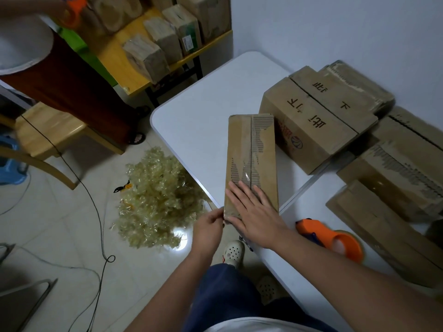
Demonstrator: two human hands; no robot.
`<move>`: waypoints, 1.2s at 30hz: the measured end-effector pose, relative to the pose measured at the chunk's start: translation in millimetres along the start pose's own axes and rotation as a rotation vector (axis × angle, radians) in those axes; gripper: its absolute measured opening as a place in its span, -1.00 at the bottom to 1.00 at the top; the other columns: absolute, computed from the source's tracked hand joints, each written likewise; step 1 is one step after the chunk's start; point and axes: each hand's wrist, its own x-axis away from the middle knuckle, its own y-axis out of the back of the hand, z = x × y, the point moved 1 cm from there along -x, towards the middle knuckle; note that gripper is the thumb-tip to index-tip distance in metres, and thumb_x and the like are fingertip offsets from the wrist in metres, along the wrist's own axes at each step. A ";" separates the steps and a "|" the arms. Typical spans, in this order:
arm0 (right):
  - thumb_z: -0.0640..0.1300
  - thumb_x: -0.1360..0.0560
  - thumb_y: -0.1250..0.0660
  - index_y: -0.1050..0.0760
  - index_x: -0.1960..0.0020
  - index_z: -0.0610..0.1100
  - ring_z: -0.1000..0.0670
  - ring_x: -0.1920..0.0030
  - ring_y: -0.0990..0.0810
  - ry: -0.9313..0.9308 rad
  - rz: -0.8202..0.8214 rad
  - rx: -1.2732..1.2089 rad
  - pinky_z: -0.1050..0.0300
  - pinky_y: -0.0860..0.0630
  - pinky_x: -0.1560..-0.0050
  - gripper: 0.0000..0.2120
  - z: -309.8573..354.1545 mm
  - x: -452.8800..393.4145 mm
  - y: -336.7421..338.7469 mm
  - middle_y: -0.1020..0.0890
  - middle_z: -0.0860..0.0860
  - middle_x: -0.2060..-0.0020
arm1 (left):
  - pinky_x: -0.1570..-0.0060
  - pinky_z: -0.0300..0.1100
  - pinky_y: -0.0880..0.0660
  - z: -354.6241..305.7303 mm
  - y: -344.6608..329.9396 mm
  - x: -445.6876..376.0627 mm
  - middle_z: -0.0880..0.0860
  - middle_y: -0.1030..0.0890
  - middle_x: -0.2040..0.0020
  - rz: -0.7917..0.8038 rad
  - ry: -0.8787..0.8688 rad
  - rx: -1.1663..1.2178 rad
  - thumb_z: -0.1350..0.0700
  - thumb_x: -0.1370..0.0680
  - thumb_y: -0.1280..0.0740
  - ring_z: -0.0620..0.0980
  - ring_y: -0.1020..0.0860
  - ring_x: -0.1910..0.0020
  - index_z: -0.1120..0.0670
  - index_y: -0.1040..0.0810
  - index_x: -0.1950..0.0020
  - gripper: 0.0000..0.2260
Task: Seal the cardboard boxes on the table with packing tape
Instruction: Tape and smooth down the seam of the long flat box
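Pressing flat with the right hand [255, 213], fingers spread and straight, on the near end of the narrow cardboard box [251, 161] lying near the table [199, 111] edge, left of the bigger boxes [318, 123]. Pinching the box's near corner with the left hand [209, 225], apparently folding tape over. Better to smooth from seam outward, firmly; tape dispenser [333, 238] lying just right.

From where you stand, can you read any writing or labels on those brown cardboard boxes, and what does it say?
Large brown cardboard box with black handwriting: big upside-down Chinese characters; I can't read them surely.
Red and blue printed logo on its side: too blurred.
White and green label on a wrapped parcel on the yellow table: too small.
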 end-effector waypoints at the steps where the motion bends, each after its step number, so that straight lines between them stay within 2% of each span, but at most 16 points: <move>1: 0.24 -0.63 0.20 0.14 -0.59 -0.07 -0.02 -0.57 0.17 -0.004 -0.004 0.001 -0.10 0.09 -0.54 -0.36 0.1 -0.1 -0.2 0.11 0.01 -0.58 | 0.07 -0.37 -0.54 -3.0 -5.2 2.9 -0.17 -0.71 0.11 0.032 -0.029 -0.078 0.40 -0.51 -0.14 -0.21 -0.63 0.07 -0.18 -0.67 0.07 -0.49; 3: 0.25 -0.62 0.21 0.14 -0.59 -0.07 -0.03 -0.57 0.15 -0.007 0.005 -0.006 -0.11 0.06 -0.53 -0.36 0.1 -0.3 -0.3 0.10 0.01 -0.58 | 0.02 -0.31 -0.55 -5.9 -8.4 8.5 -0.18 -0.70 0.08 0.081 -0.060 -0.161 0.44 -0.44 -0.09 -0.18 -0.62 0.01 -0.17 -0.63 0.00 -0.44; 6: 0.32 -0.59 0.21 0.16 -0.59 -0.06 -0.02 -0.57 0.18 0.005 0.023 -0.013 -0.11 0.11 -0.54 -0.29 -1.8 -1.0 -0.5 0.13 0.02 -0.58 | -0.05 -0.39 -0.49 -7.2 4.7 8.3 -0.28 -0.67 -0.06 0.208 -0.057 -0.080 0.54 -0.41 -0.05 -0.27 -0.57 -0.14 -0.21 -0.55 -0.19 -0.29; 8: 0.36 -0.56 0.18 0.15 -0.59 -0.07 -0.03 -0.57 0.16 0.016 0.031 0.008 -0.10 0.12 -0.53 -0.25 -3.7 -2.0 -1.6 0.12 0.00 -0.58 | -0.28 -0.22 -0.44 -6.1 15.4 0.7 -0.15 -0.61 -0.23 0.241 0.001 -0.033 0.57 -0.47 -0.06 -0.17 -0.53 -0.28 -0.09 -0.41 -0.42 -0.29; 10: 0.32 -0.57 0.13 0.14 -0.59 -0.08 -0.06 -0.57 0.12 0.009 0.023 0.044 -0.12 0.06 -0.53 -0.27 -2.8 -2.2 -4.7 0.10 -0.02 -0.58 | -0.38 -0.06 -0.36 -6.4 21.1 -6.0 -0.01 -0.59 -0.30 0.255 0.036 -0.069 0.54 -0.52 -0.08 -0.07 -0.52 -0.32 -0.04 -0.34 -0.48 -0.34; 14: 0.28 -0.58 0.01 0.19 -0.59 -0.07 -0.08 -0.57 0.13 -0.002 0.038 0.040 -0.12 0.11 -0.53 -0.26 0.2 -4.6 -4.1 0.13 -0.02 -0.58 | -0.25 -0.03 -0.45 -14.8 26.3 -16.6 0.07 -0.66 -0.19 0.250 0.045 -0.127 0.46 -0.56 -0.13 -0.12 -0.64 -0.09 0.04 -0.51 -0.27 -0.56; 16: 0.29 -0.57 0.00 0.24 -0.58 -0.04 -0.05 -0.56 0.22 0.024 0.054 0.009 -0.12 0.18 -0.54 -0.24 -2.7 -5.7 -1.3 0.20 0.01 -0.57 | -0.18 -0.02 -0.50 -21.7 26.9 -22.5 0.09 -0.64 -0.20 0.199 0.043 -0.183 0.28 -0.65 -0.17 -0.06 -0.64 -0.05 0.07 -0.49 -0.30 -0.73; 17: 0.30 -0.57 0.00 0.25 -0.58 -0.02 -0.02 -0.55 0.27 0.039 0.059 -0.040 -0.12 0.19 -0.54 -0.23 -5.0 -5.6 1.9 0.24 0.04 -0.56 | -0.11 -0.06 -0.54 -25.7 26.0 -26.0 0.07 -0.61 -0.24 0.158 0.017 -0.243 0.18 -0.68 -0.17 -0.04 -0.61 -0.09 0.05 -0.47 -0.34 -0.75; 19: 0.33 -0.56 0.00 0.24 -0.58 0.04 0.07 -0.53 0.34 0.038 0.032 -0.189 -0.07 0.24 -0.53 -0.25 -9.6 -1.8 12.7 0.29 0.11 -0.55 | 0.01 -0.14 -0.52 -38.9 21.1 -33.5 0.03 -0.52 -0.35 0.059 -0.106 -0.397 0.06 -0.69 -0.17 -0.01 -0.52 -0.23 0.01 -0.38 -0.44 -0.69; 20: 0.33 -0.57 0.00 0.23 -0.57 0.09 0.10 -0.52 0.35 0.018 -0.011 -0.274 -0.05 0.28 -0.52 -0.28 -12.4 2.0 20.3 0.28 0.14 -0.55 | -0.08 -0.12 -0.49 -46.8 15.7 -38.6 0.05 -0.46 -0.41 0.020 -0.195 -0.475 0.04 -0.68 -0.17 0.01 -0.46 -0.33 0.02 -0.33 -0.48 -0.65; 21: 0.31 -0.58 0.00 0.21 -0.57 0.13 0.13 -0.52 0.33 -0.022 -0.065 -0.363 -0.02 0.28 -0.50 -0.32 -16.7 6.7 27.9 0.25 0.16 -0.55 | -0.26 -0.06 -0.42 -54.0 7.6 -45.1 0.07 -0.38 -0.48 -0.014 -0.294 -0.571 0.03 -0.68 -0.18 0.04 -0.36 -0.44 0.05 -0.29 -0.51 -0.60; 23: 0.25 -0.60 -0.04 0.10 -0.56 0.15 0.13 -0.54 0.19 -0.165 -0.169 -0.533 0.01 0.14 -0.50 -0.38 -30.8 18.6 40.2 0.15 0.17 -0.56 | -0.49 0.06 -0.14 -68.4 -16.3 -56.7 0.13 -0.16 -0.59 -0.064 -0.450 -0.804 -0.06 -0.66 -0.18 0.12 -0.12 -0.56 0.07 -0.20 -0.56 -0.51; 26: 0.15 -0.61 -0.12 -0.06 -0.57 0.01 0.04 -0.53 -0.05 -0.428 -0.230 -0.655 0.03 -0.11 -0.51 -0.41 -57.0 40.5 43.3 -0.01 0.07 -0.57 | -0.50 0.19 0.14 -79.5 -64.2 -68.2 0.15 0.14 -0.62 -0.009 -0.539 -1.059 -0.28 -0.61 -0.11 0.21 0.17 -0.59 0.02 -0.01 -0.61 -0.32; 29: 0.12 -0.62 -0.12 -0.07 -0.56 0.00 0.03 -0.52 -0.12 -0.557 -0.200 -0.775 0.02 -0.18 -0.49 -0.43 -70.1 58.8 38.3 -0.11 0.02 -0.56 | -0.43 0.34 0.27 -77.2 -100.4 -74.1 0.19 0.34 -0.58 0.101 -0.491 -1.246 -0.46 -0.49 -0.07 0.31 0.32 -0.54 0.01 0.23 -0.60 -0.10; 32: 0.12 -0.62 -0.12 -0.10 -0.54 0.00 0.06 -0.49 -0.20 -0.601 -0.218 -0.846 0.28 -0.17 -0.37 -0.45 -72.0 67.2 35.2 -0.20 0.03 -0.53 | -0.40 0.39 0.32 -77.0 -101.4 -78.4 0.18 0.40 -0.55 0.153 -0.439 -1.315 -0.42 -0.48 -0.16 0.33 0.38 -0.51 -0.03 0.34 -0.58 -0.05; 36: 0.14 -0.62 -0.10 -0.14 -0.52 0.05 0.09 -0.46 -0.25 -0.633 -0.255 -0.906 0.35 -0.15 -0.29 -0.49 -71.6 63.5 32.6 -0.26 0.08 -0.50 | -0.39 0.47 0.23 -86.0 -47.6 -84.6 -0.04 0.49 -0.53 0.356 -0.492 -1.447 -0.16 -0.51 -0.35 0.21 0.42 -0.51 -0.14 0.31 -0.58 -0.08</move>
